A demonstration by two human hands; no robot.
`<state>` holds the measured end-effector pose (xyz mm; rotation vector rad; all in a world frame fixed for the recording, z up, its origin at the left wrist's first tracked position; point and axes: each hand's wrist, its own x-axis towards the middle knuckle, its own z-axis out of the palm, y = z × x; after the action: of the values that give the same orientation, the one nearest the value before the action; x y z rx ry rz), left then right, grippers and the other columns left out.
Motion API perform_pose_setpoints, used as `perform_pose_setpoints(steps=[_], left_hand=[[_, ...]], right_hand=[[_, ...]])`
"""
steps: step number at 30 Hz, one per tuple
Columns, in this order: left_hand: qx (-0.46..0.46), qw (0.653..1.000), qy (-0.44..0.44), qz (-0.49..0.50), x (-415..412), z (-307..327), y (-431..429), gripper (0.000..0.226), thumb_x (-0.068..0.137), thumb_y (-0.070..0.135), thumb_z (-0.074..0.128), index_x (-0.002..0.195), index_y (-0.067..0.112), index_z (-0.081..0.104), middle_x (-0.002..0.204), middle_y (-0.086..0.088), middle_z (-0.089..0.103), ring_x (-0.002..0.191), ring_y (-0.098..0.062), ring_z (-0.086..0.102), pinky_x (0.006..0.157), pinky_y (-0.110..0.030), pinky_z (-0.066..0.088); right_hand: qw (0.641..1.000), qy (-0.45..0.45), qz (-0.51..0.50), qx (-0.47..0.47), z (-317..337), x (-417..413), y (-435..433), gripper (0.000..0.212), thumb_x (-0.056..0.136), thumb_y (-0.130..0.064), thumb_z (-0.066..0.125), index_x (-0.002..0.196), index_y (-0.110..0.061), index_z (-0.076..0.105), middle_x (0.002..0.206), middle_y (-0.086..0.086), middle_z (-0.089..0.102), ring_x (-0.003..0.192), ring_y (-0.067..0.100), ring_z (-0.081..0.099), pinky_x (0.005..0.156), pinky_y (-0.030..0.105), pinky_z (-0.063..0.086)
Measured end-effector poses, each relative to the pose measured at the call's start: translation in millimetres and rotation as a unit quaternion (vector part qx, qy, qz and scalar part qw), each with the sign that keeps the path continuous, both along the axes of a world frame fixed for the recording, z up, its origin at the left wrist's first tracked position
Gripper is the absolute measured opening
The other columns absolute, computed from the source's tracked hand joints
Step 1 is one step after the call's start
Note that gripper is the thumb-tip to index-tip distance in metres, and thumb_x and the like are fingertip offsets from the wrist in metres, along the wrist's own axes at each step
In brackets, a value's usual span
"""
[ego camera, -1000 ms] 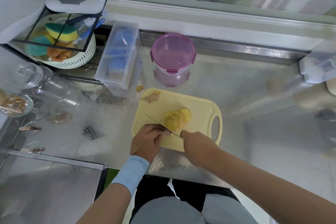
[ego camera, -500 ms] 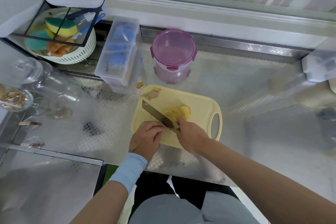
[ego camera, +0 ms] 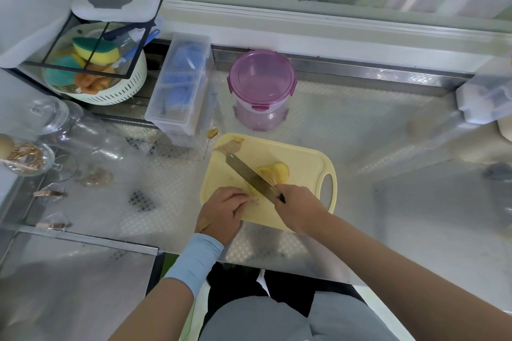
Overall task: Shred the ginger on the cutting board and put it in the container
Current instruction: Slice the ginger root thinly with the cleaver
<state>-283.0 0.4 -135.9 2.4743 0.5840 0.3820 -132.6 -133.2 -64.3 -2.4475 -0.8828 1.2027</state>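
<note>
- A pale yellow plastic cutting board (ego camera: pixel 302 158), rounded and with a handle slot, is lying at the near edge of the dimpled metal table (ego camera: pixel 360 133).
- Glossy ginger slices (ego camera: pixel 275 170) are sitting fanned at the board's middle.
- The right hand (ego camera: pixel 300 209) is wrapping its fingers around the handle of the knife (ego camera: pixel 249 174).
- The left hand (ego camera: pixel 224 210) is curling its fingers beside the blade; I cannot tell whether it is gripping anything.
- The round, pink-lidded container (ego camera: pixel 261 83) is standing closed beyond the board's far edge.
- A second ago the blade was standing edge-down across the slices; now it is tilting with its broad side showing.
</note>
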Motion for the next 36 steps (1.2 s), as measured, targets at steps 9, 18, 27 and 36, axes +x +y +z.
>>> perform_pose_setpoints(steps=[9,18,27,36], left_hand=[[0.035,0.999,-0.015,0.025,1,-3,-1,0.026,0.086,0.027,0.054,0.081,0.016,0.077,0.090,-0.002,0.071,0.089,-0.013,0.054,0.077,-0.015,0.040],[0.049,0.998,-0.027,0.028,3,-3,-1,0.027,0.083,0.023,0.053,0.074,0.012,0.075,0.082,-0.005,0.070,0.085,-0.013,0.053,0.067,-0.018,0.041],[0.031,0.998,-0.036,0.032,3,-2,-2,0.026,0.084,0.025,0.054,0.076,0.013,0.076,0.084,-0.002,0.070,0.087,-0.012,0.054,0.071,-0.015,0.039],[0.002,0.999,-0.024,0.026,1,-1,0,0.025,0.086,0.027,0.054,0.080,0.018,0.076,0.089,0.002,0.070,0.091,-0.010,0.056,0.075,-0.013,0.042]], right_hand=[[0.989,-0.100,0.111,-0.015,19,-31,-11,0.046,0.095,-0.005,0.039,0.135,-0.025,0.048,0.082,0.003,0.056,0.076,0.029,0.059,0.065,0.036,0.050],[0.984,-0.126,0.126,-0.026,24,-41,-14,0.050,0.091,0.001,0.042,0.136,-0.021,0.045,0.079,0.003,0.049,0.069,0.028,0.051,0.060,0.035,0.041],[0.985,-0.119,0.123,-0.027,23,-36,-14,0.046,0.091,0.001,0.044,0.133,-0.018,0.048,0.076,0.000,0.047,0.067,0.023,0.050,0.057,0.034,0.039],[0.986,-0.102,0.122,-0.041,24,-29,-6,0.037,0.088,0.002,0.043,0.120,-0.014,0.052,0.073,0.000,0.045,0.060,0.020,0.045,0.055,0.034,0.041]])
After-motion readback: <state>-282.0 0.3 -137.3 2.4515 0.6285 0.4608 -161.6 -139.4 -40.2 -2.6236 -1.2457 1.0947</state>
